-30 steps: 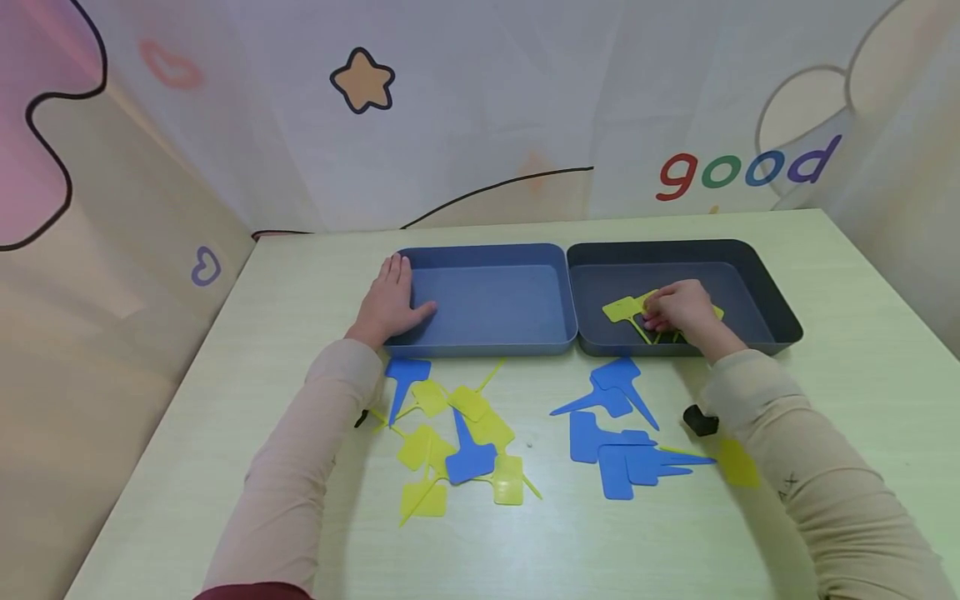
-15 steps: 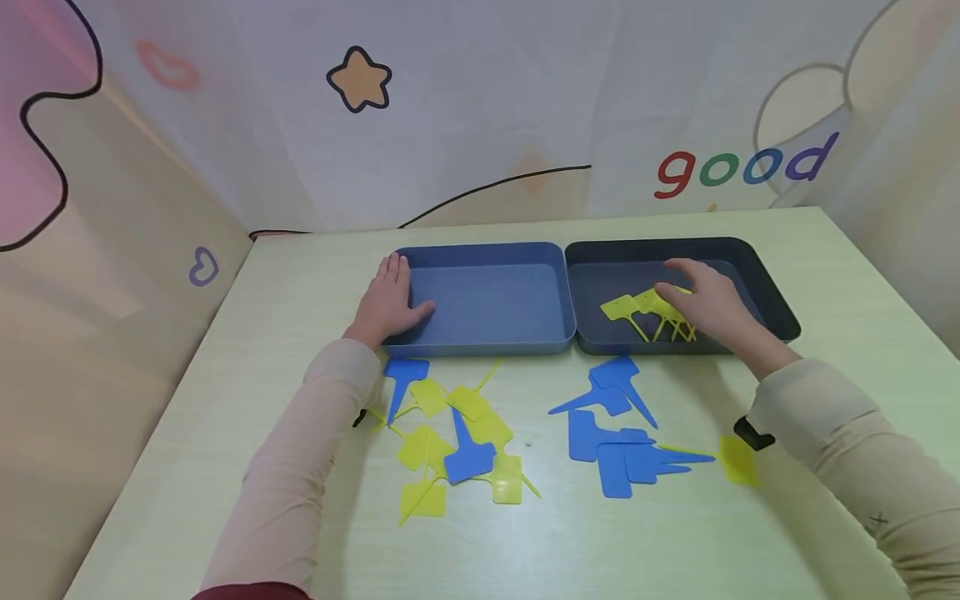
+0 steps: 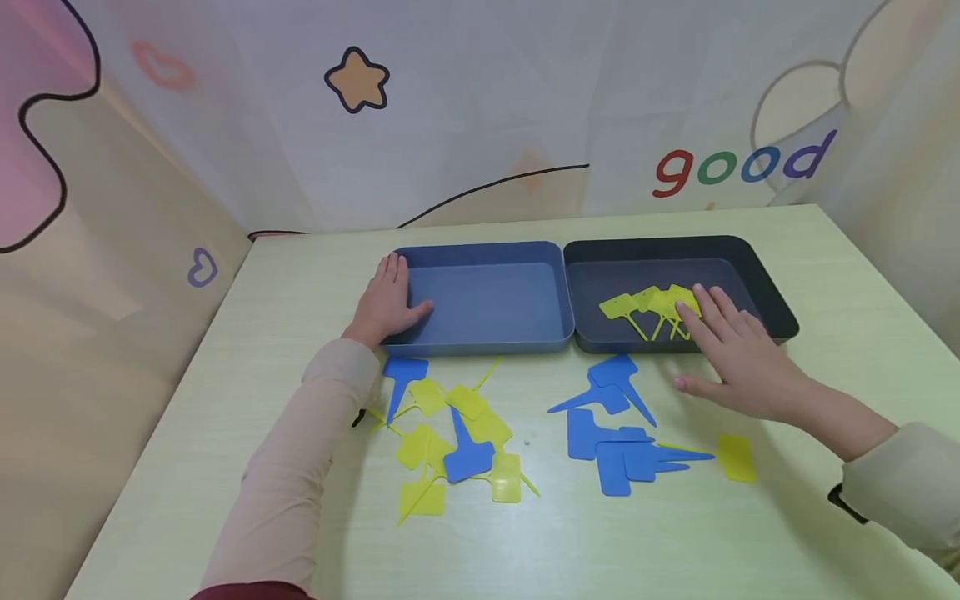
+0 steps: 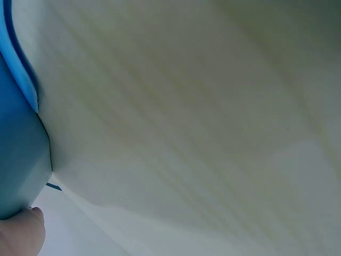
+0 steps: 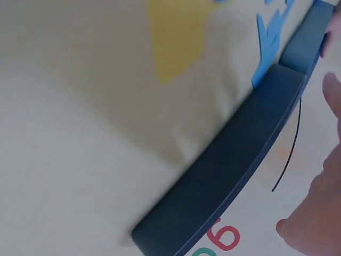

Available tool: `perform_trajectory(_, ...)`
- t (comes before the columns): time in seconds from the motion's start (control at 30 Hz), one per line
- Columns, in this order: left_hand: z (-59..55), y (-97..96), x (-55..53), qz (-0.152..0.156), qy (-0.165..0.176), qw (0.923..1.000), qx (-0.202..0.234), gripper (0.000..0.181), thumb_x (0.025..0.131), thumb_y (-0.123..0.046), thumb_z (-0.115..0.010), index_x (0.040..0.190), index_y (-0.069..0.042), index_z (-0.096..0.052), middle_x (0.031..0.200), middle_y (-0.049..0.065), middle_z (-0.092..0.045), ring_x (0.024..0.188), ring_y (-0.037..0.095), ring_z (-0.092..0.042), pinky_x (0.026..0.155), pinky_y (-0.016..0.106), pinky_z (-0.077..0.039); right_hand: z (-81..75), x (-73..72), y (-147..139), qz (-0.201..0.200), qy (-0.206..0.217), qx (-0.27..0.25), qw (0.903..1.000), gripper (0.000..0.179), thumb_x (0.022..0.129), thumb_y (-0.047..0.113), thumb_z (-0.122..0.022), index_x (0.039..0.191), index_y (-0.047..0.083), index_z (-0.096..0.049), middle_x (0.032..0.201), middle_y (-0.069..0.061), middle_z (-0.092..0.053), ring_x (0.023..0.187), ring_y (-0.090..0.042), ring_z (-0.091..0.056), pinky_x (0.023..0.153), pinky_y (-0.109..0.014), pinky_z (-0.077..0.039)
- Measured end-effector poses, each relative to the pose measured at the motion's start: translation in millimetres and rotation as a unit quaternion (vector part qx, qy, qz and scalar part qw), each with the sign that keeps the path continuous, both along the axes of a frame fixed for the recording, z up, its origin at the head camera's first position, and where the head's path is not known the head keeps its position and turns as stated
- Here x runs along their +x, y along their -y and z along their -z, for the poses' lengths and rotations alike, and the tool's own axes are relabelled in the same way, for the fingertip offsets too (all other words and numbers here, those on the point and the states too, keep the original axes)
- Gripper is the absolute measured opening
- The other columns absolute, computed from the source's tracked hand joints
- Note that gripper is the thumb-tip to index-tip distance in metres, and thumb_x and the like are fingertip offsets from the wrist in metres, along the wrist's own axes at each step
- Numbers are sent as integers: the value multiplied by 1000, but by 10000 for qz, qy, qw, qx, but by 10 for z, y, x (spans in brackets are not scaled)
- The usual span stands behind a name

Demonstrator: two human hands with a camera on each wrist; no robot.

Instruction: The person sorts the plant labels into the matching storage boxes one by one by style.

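My left hand (image 3: 385, 304) rests with straight fingers over the left rim of the blue-grey tray (image 3: 487, 304), thumb reaching inside. A fingertip (image 4: 24, 232) shows by the tray wall in the left wrist view. My right hand (image 3: 738, 362), fingers spread and holding nothing, is over the near right edge of the dark tray (image 3: 637, 273). Several yellow T-shaped plant labels (image 3: 618, 307) lie in that tray, their right end partly behind the fingertips. In front of the trays, blue plant labels (image 3: 615, 475) are bunched on the right; yellow plant labels (image 3: 422, 500) are strewn on the left.
Both trays stand side by side at the back of the pale table (image 3: 562, 550). Among the left-hand yellow labels lie a blue label (image 3: 468, 462) and another blue label (image 3: 406, 369). One yellow label (image 3: 735, 458) lies right of the blue bunch. A printed curtain (image 3: 480, 108) hangs behind.
My right hand has let go of a yellow plant label in the dark tray, spread its fingers and drawn back toward the near right. My left hand has stayed put.
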State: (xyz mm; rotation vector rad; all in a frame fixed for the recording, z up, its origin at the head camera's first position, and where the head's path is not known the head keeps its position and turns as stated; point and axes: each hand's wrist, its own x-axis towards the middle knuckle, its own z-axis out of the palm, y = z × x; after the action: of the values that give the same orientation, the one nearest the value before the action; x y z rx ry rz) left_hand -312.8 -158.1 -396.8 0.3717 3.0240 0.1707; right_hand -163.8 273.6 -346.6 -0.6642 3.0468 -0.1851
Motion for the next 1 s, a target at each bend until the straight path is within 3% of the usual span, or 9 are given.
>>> perform_trajectory(0.2,31,11,-14,33,-3,10000,17,89,85,-50,-43,139,8,-3,147,24,0,136,34,1,111,41,-9,163,266,-133,-436,52,251,9987,112,63,56,-67,143,10,-4,148,-19,4,134,-27,20,105,-54,9)
perform_trajectory(0.43,32,14,-38,110,-51,9999,-53,89,85,-50,-43,138,9,-4,146,25,-2,136,35,-1,111,41,-9,261,407,-245,-302,805,333,9957,120,48,62,-72,140,9,-17,147,-22,-3,135,-36,7,96,-65,-15)
perform_trajectory(0.57,29,9,-43,124,-44,9999,-88,89,85,-50,-43,138,9,-4,146,25,-1,136,35,0,111,41,-8,308,445,-270,-172,1136,573,9917,109,48,57,-75,135,8,-31,143,-25,-17,132,-41,-8,92,-67,-20)
perform_trajectory(0.73,29,6,-45,114,-39,9999,-89,89,85,-50,-43,138,9,-3,146,25,-1,136,35,0,111,41,-8,339,465,-287,-186,1180,738,9901,88,49,48,-80,121,9,-48,137,-25,-29,126,-43,-18,88,-68,-24)
perform_trajectory(1.0,19,6,-31,87,19,9999,-50,89,85,-50,-44,139,8,-3,146,24,-1,136,35,1,111,41,-8,330,448,-294,-124,1131,578,9918,62,49,37,-83,100,13,-56,131,-26,-36,123,-45,-23,86,-66,-29)
